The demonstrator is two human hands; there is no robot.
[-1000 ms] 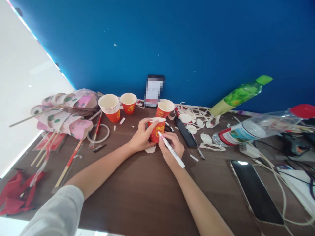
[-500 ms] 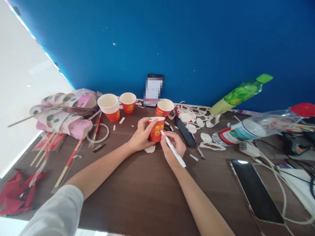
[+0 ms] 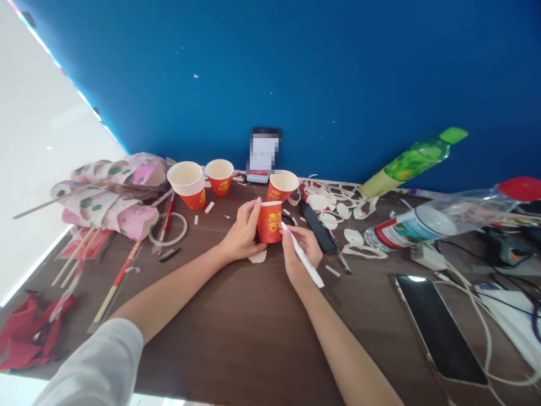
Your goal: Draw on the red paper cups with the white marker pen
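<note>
A red paper cup [image 3: 269, 224] with yellow characters stands upright on the brown table. My left hand [image 3: 242, 232] is closed around its left side, with fingers at the rim and thumb low at the front. In my right hand [image 3: 302, 252] is a white marker pen [image 3: 307, 261], its pinkish tip at or very near the cup's right side. Whether the tip touches the cup I cannot tell. Just behind stands another red paper cup [image 3: 284, 181]. Under my left hand lies a scrap of white paper [image 3: 257, 257].
A stack of cups [image 3: 186, 183] and a single cup [image 3: 220, 176] stand back left. A phone [image 3: 262, 153] leans on the blue wall. Right are a black tool [image 3: 318, 226], paper scraps [image 3: 328, 204], bottles [image 3: 416, 225], and a dark-screened phone [image 3: 440, 327]. Left lie wrapped flowers [image 3: 110, 197].
My right hand and the marker have shifted slightly right. My left fingers have drawn back from across the cup's rim, and the cup has turned or moved a little.
</note>
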